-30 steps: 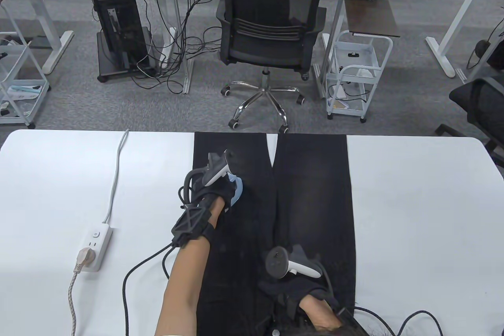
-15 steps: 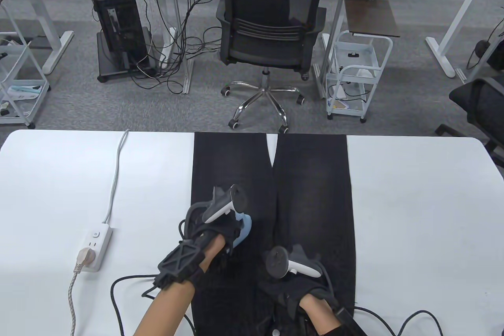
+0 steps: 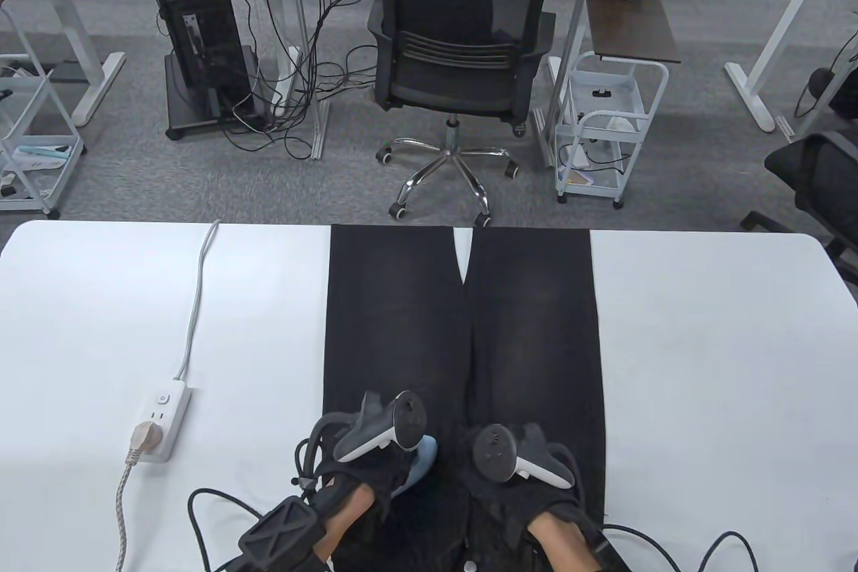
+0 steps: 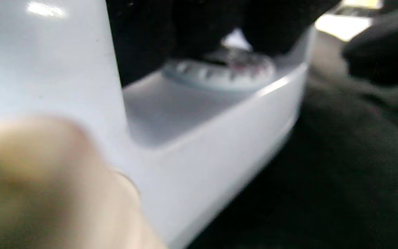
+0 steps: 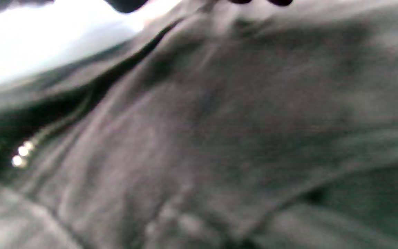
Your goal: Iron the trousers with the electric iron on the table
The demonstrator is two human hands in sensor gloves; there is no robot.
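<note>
Black trousers lie flat on the white table, legs pointing away from me. My left hand grips the handle of a pale blue electric iron, which rests on the left trouser leg near the waist. The iron's body and dial fill the blurred left wrist view. My right hand rests flat on the trousers' upper right leg, beside the iron. The right wrist view shows only blurred dark cloth and a zip.
A white power strip with a plugged braided cord lies at the table's left. Black cables trail off the front edge. An office chair and a white cart stand beyond the table's far edge.
My left hand has drawn the iron back along the left trouser leg, from mid-leg towards the waist. My right hand has shifted a little to the right on the cloth.
</note>
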